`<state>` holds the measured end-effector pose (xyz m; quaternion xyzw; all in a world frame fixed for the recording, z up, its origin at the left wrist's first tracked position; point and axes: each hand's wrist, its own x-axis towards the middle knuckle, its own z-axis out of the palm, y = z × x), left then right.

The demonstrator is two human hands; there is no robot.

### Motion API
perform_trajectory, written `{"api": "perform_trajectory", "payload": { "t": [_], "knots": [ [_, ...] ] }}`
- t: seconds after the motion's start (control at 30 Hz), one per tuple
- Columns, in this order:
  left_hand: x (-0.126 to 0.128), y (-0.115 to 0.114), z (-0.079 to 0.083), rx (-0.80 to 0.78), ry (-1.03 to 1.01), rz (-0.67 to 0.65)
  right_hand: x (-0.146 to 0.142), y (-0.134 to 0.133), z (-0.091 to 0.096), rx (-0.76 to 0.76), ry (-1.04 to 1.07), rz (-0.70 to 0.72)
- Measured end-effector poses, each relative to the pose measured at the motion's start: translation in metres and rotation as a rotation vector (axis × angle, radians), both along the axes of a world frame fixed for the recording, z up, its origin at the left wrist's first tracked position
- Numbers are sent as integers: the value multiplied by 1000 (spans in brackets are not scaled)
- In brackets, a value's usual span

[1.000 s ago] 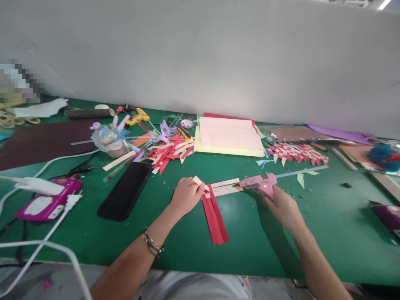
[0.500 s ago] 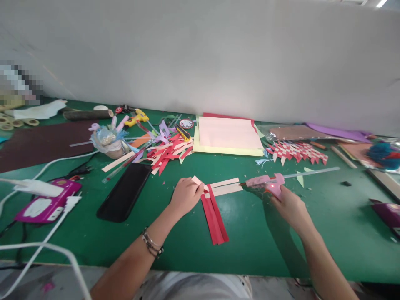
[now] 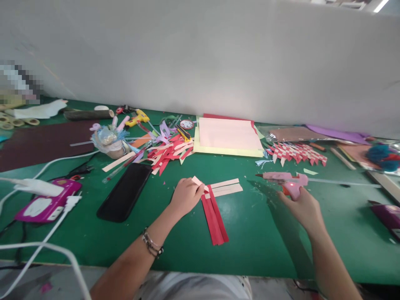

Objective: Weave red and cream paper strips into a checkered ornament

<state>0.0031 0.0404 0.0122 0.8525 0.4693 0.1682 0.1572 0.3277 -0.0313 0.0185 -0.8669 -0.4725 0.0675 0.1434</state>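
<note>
My left hand (image 3: 188, 196) is closed on the upper left end of a woven piece of paper strips, pinching it where the strips cross. Red strips (image 3: 215, 221) run down toward me from the crossing, and pale pink strips (image 3: 225, 189) reach out to the right. My right hand (image 3: 304, 210) is wrapped round the handle of a pink hot glue gun (image 3: 286, 179), its nozzle pointing left, apart from the strips. A long clear glue stick (image 3: 343, 182) sticks out of the gun's back. A small light glows on its body.
Behind the hands lie a stack of pink and yellow sheets (image 3: 229, 133), a heap of cut strips (image 3: 170, 152) and finished-looking red-and-pink woven pieces (image 3: 296, 153). To the left are a black phone-like slab (image 3: 125, 191), a magenta power strip (image 3: 48, 202) with cables and a yellow glue gun (image 3: 137, 118).
My right hand has drawn the glue gun to the right, away from the ends of the pale strips. My left hand and the paper strips have stayed in place.
</note>
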Motion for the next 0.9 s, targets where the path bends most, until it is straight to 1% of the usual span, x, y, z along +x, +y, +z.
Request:
{"api": "perform_trajectory", "payload": {
  "t": [0.07,0.17,0.3,0.4,0.5,0.6,0.7,0.8,0.9],
  "knots": [
    [0,0,0,-3,0,-2,-12,-1,-1,38,45,49],
    [1,0,1,-3,3,-5,-41,1,-4,78,72,185],
    [0,0,2,4,9,-1,-77,7,-8,55,108,328],
    [0,0,1,8,7,0,-89,11,-8,39,105,385],
    [0,0,0,7,2,-4,-92,12,-9,35,83,407],
    [0,0,1,1,0,-4,-87,12,-9,34,66,380],
    [0,-1,3,-6,0,-3,-69,12,-7,52,41,270],
    [0,-1,4,-11,0,-7,-34,12,-3,41,39,121],
    [0,-1,4,-14,-3,-10,7,12,-1,1,80,15]
  ]
}}
